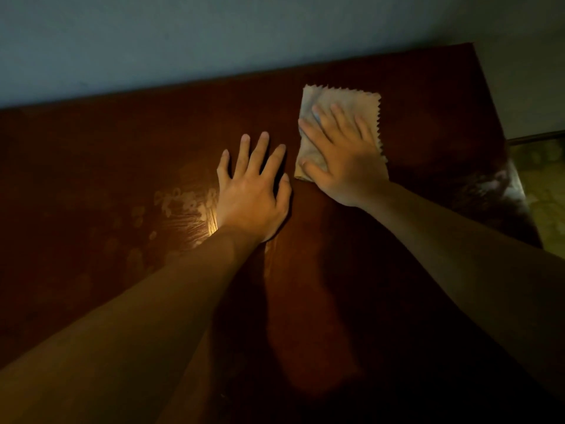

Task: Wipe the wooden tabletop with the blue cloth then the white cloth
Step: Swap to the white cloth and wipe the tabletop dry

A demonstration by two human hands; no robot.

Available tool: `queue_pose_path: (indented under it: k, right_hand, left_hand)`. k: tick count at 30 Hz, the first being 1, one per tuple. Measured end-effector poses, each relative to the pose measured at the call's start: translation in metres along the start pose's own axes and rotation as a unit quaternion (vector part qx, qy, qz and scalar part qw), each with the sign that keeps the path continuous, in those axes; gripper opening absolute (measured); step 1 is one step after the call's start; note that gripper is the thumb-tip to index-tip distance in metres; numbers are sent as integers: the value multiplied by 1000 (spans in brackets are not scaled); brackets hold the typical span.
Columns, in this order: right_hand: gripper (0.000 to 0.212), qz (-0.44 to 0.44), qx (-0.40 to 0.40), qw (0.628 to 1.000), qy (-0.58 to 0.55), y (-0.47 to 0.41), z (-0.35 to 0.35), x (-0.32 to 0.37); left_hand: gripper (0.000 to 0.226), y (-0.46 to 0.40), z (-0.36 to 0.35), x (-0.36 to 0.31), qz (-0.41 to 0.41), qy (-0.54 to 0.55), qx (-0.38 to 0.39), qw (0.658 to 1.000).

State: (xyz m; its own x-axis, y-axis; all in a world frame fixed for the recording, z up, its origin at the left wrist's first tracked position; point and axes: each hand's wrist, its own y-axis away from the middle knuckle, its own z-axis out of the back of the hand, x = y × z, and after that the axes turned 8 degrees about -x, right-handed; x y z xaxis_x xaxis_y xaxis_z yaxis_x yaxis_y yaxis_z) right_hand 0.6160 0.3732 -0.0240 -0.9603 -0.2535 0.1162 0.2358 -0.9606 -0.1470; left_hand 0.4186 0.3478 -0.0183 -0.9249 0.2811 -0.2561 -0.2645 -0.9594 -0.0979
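Now the right hand (342, 157) lies flat on the cloth (339, 101), fingers straight and spread, palm pressing it down onto the counter (428, 133). Pale and zigzag-edged, the cloth sits toward the far right part of the dark wooden top; its far edge and right edge show past the fingertips, while the near part is hidden under the palm. Just to its left, the left hand (253, 188) rests flat on bare wood, fingers straight and fanned apart, holding nothing; its thumb is close to the cloth's near left corner but apart from it. Pale blotchy marks (177, 203) and a glare patch show on the wood left of that hand. A grey wall (214, 35) runs behind the counter.
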Motion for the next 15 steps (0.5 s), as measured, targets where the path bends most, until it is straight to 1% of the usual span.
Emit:
queue_pose_path:
  k: [4,7,11,15]
  right_hand:
    - [69,-7,24,1000,-9,9,6,9]
    - [71,15,53,999,2,40,9,24]
    - [69,44,36,998,-9,71,11,35]
    - [70,61,48,997,-7,57,13,29]
  left_hand:
    - [55,1,1,-1,-3,0,-6,1000]
    - [56,0,2,-1,0,3,-4,1000]
    - [55,0,2,0,0,7,-9,1000]
    - [54,-1,0,1,1,5,-13,1000]
